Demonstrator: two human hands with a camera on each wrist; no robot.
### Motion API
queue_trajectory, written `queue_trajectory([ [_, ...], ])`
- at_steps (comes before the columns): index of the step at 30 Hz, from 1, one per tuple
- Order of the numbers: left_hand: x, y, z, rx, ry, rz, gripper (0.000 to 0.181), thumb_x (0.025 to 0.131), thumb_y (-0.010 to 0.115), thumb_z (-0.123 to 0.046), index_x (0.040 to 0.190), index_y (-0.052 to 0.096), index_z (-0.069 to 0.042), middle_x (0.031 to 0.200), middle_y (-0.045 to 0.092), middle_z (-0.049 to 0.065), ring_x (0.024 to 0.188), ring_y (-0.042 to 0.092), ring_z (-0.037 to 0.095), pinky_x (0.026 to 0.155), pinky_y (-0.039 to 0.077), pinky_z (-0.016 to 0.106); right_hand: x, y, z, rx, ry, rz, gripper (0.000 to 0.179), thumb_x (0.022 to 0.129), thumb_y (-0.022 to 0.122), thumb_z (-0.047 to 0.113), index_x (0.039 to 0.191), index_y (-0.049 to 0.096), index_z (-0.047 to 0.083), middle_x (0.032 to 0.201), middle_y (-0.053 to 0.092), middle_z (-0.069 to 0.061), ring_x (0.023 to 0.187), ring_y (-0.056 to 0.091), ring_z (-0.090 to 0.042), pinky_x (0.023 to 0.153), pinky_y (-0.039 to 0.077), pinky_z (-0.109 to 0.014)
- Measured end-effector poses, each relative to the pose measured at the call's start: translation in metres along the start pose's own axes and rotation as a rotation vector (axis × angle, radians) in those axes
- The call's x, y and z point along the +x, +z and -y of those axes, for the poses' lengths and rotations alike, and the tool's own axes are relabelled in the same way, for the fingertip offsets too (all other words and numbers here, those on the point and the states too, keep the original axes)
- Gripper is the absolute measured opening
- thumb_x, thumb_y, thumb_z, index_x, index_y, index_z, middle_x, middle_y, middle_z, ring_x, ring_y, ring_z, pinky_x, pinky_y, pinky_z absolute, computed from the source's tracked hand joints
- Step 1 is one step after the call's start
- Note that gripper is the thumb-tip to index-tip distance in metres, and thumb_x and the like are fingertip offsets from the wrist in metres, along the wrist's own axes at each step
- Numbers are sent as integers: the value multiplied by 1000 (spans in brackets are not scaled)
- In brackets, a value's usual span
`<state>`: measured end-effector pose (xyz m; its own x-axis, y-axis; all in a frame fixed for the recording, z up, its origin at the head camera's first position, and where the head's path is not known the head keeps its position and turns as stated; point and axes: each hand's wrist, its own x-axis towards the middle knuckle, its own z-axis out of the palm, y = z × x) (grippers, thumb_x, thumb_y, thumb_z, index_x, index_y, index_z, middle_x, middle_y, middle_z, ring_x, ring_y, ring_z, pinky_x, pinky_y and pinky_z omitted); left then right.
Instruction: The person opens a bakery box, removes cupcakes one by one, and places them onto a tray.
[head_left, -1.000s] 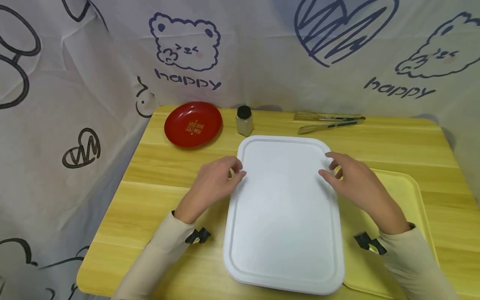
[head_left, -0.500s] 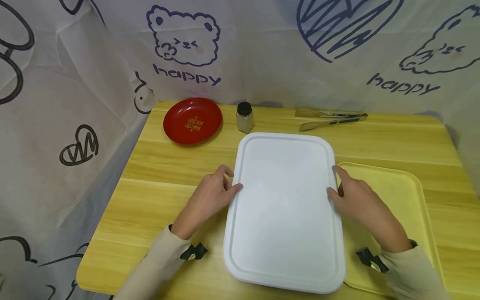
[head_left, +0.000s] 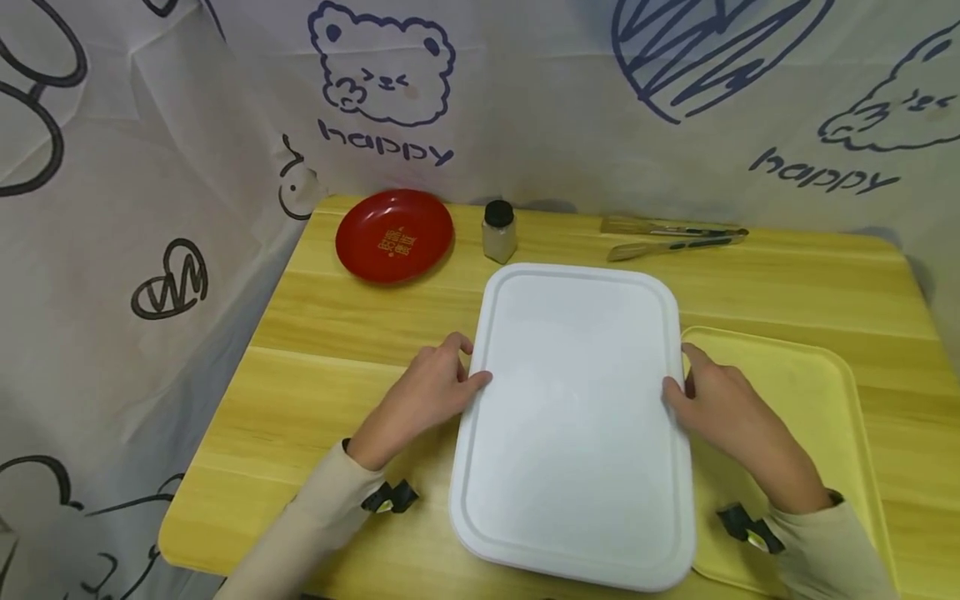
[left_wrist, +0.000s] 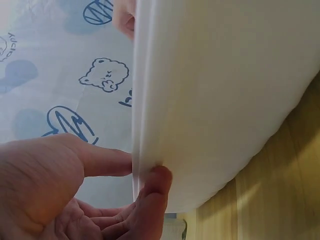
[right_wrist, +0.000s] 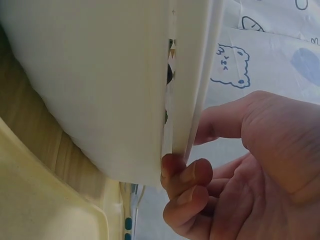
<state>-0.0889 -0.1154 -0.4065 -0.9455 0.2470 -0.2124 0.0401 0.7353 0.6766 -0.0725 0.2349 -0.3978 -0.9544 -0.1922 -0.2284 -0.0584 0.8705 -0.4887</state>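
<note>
A white rectangular lid [head_left: 573,425] covers a white storage box, whose side wall [left_wrist: 225,90] shows in the wrist views. My left hand [head_left: 427,385] pinches the lid's left edge, thumb on top and fingertips under the rim. Opposite it, my right hand [head_left: 723,408] holds the right edge the same way. In the right wrist view a narrow gap runs between lid and box wall [right_wrist: 90,90] on that side. Small dark and green bits show through it, too little to identify.
A yellow tray [head_left: 810,417] lies to the right, partly under my right arm. Along the back of the wooden table [head_left: 330,400] are a red plate [head_left: 395,237], a black-capped jar [head_left: 499,232] and tongs [head_left: 675,237]. A printed cloth hangs behind.
Both hands have come down and slightly towards me along the lid's edges, from hovering at its sides to gripping the rim. The right side of the lid now stands slightly raised.
</note>
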Motion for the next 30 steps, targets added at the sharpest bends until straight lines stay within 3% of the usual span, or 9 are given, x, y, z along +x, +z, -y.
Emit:
queue_trajectory([
  [12, -12, -17, -2, 17, -13, -13, 41, 94, 71, -25, 123, 55, -1, 72, 61, 4, 59, 57, 18, 53, 51, 28, -5, 0, 5, 45, -52, -59, 58, 97, 56, 20, 139, 39, -17, 76, 59, -5, 64, 54, -17, 58, 47, -31],
  [19, -25, -35, 8, 35, -25, -55, 43, 95, 69, -27, 125, 54, -1, 76, 60, 5, 61, 56, 19, 54, 50, 30, -1, 0, 24, 121, -150, -117, 41, 97, 60, 17, 127, 50, -9, 73, 53, -5, 61, 50, -17, 50, 45, -28],
  [22, -30, -41, 16, 47, -27, -71, 43, 96, 67, -27, 127, 53, 0, 78, 60, 6, 62, 56, 19, 55, 50, 30, 2, 3, 36, 143, -170, -101, 37, 97, 61, 17, 123, 50, -7, 73, 51, -5, 60, 49, -16, 49, 45, -28],
  [30, -51, -55, 40, 74, -38, -115, 43, 99, 63, -18, 131, 50, 6, 74, 56, 7, 60, 53, 18, 54, 50, 30, 15, 17, 69, 158, -245, 2, 44, 96, 65, 18, 129, 46, -3, 71, 52, -3, 60, 52, -14, 50, 46, -27],
])
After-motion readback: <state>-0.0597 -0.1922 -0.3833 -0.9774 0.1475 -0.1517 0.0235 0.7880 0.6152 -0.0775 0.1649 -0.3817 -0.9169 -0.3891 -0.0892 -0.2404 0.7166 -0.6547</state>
